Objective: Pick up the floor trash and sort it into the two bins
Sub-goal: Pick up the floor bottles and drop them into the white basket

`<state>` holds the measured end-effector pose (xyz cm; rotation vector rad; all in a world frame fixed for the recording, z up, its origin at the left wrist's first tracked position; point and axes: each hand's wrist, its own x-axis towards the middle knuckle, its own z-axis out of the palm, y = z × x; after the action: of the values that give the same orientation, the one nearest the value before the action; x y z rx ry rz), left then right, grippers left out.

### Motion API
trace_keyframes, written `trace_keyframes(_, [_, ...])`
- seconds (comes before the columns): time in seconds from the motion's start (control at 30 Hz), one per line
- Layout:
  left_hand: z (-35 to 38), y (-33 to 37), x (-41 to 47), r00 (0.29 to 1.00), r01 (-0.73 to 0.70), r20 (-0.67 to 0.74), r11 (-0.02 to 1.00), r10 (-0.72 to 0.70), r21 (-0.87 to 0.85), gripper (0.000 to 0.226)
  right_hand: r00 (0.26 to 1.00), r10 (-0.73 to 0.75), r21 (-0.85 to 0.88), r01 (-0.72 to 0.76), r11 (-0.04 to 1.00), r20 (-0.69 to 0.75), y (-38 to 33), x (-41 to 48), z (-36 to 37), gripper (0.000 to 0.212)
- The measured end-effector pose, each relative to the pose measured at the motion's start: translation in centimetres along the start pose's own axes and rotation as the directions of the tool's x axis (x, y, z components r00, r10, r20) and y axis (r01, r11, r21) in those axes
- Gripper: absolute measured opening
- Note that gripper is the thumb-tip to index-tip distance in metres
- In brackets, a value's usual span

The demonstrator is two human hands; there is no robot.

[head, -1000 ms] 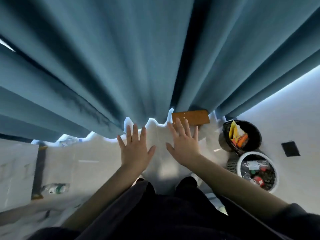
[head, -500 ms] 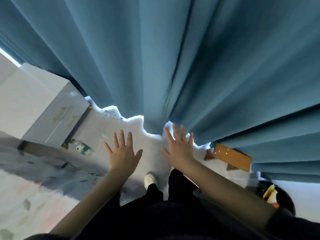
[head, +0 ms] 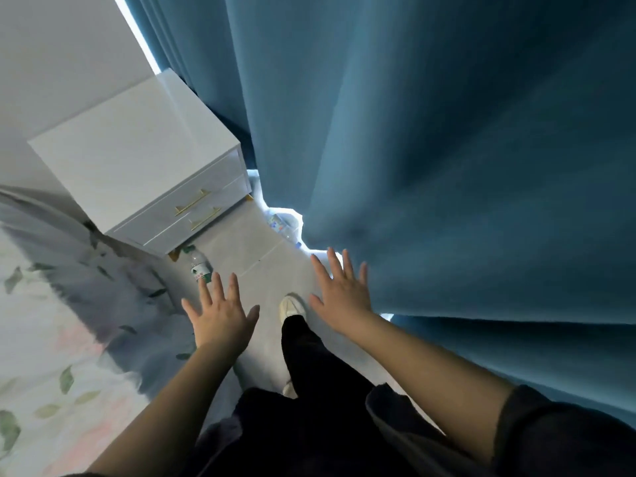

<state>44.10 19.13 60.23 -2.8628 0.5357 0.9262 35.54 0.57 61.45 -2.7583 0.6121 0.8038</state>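
Left hand point(head: 220, 315), right hand point(head: 339, 290) splayed; bottle point(head: 199, 266) beside nightstand point(head: 137, 160); perhaps second bottle point(head: 280, 223) under curtain point(head: 447, 149)

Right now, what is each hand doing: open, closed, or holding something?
Left hand: open, holding nothing.
Right hand: open, holding nothing.

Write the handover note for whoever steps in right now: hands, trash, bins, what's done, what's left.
Left hand open, empty, spread above the floor. Right hand open, empty, beside the curtain hem.
Green-label bottle lies on the floor at the nightstand corner; a clear bottle lies at the curtain hem, partly under it.
Neither bin is in view.
Done: nothing shows here. Left: pick up both bottles and sort them into the bins.
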Motion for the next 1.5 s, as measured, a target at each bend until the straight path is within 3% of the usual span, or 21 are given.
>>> trace_keyframes(0.2, [3.3, -1.9, 14.1, 0.994, 0.094, 0.062, 0.990, -0.088, -0.103, 0.076, 0.992, -0.038, -0.082, 0.049, 0.995, 0.124, -2.0, 17.1, 2.2, 0.075])
trace_keyframes(0.43, [16.5, -7.2, 31.1, 0.970, 0.211, 0.135, 0.976, -0.204, -0.045, 0.076, 0.982, 0.012, -0.105, 0.008, 0.994, 0.189, -4.4, 36.1, 15.9, 0.078])
trace_keyframes(0.7, [29.7, -12.9, 44.1, 0.962, 0.237, 0.135, 0.971, -0.239, 0.036, 0.077, 0.970, 0.092, -0.064, -0.079, 0.995, 0.225, -3.9, 49.0, 30.8, 0.080])
trace_keyframes(0.83, [34.7, -14.6, 48.8, 0.949, 0.307, 0.090, 0.951, -0.302, -0.037, 0.084, 0.977, 0.102, -0.048, -0.095, 0.994, 0.187, -3.2, 54.3, 35.9, 0.085])
trace_keyframes(1.07, [40.3, -16.3, 54.8, 0.857, 0.509, 0.074, 0.816, -0.510, -0.274, 0.111, 0.986, 0.156, -0.008, -0.156, 0.988, 0.055, -2.8, 61.8, 39.7, 0.094])
trace_keyframes(1.23, [41.2, -16.6, 56.3, 0.820, 0.544, 0.054, 0.747, -0.570, -0.381, 0.113, 0.985, 0.151, 0.078, -0.144, 0.986, -0.089, -2.6, 64.2, 40.2, 0.092])
trace_keyframes(1.37, [38.9, -15.1, 54.8, 0.841, 0.515, 0.102, 0.729, -0.531, -0.451, 0.115, 0.988, 0.152, 0.129, -0.149, 0.980, -0.014, -3.3, 61.7, 38.7, 0.102])
trace_keyframes(1.5, [32.8, -11.9, 49.9, 0.906, 0.410, 0.107, 0.790, -0.408, -0.456, 0.114, 0.985, 0.166, 0.137, -0.171, 0.976, 0.041, -4.6, 55.8, 33.7, 0.101])
